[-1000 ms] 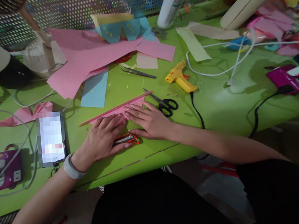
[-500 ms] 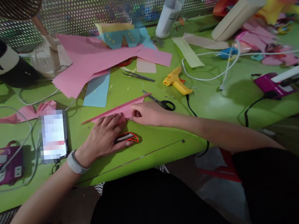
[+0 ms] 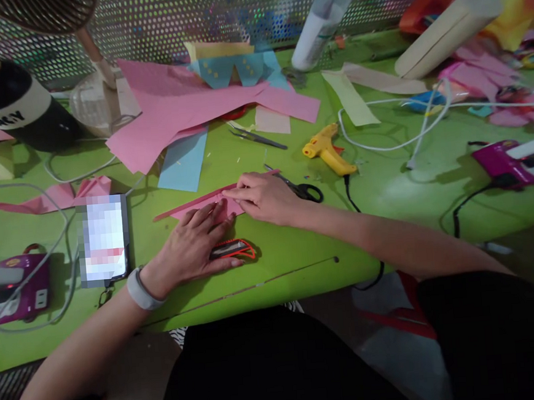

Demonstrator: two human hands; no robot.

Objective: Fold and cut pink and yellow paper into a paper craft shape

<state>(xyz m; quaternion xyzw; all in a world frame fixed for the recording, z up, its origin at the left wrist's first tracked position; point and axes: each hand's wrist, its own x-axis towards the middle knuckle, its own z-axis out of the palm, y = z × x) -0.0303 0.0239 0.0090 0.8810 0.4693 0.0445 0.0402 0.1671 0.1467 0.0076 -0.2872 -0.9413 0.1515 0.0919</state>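
A small pink paper with a long narrow folded strip along its far edge lies on the green table. My left hand rests flat with fingers spread, its fingertips on the paper. An orange and black utility knife lies between its thumb and fingers, on the table. My right hand touches the paper near the strip, index finger stretched out to the left and the other fingers bent. Beside it, black-handled scissors lie partly hidden behind the hand.
A yellow glue gun, tweezers and large pink paper lie farther back. To the left are a phone, a purple power strip and a dark bottle. White cable loops at the right.
My right hand has moved from the paper's near edge up toward the strip, and its index finger has stretched out. The whole view has shifted slightly, while my left hand stays on the paper.
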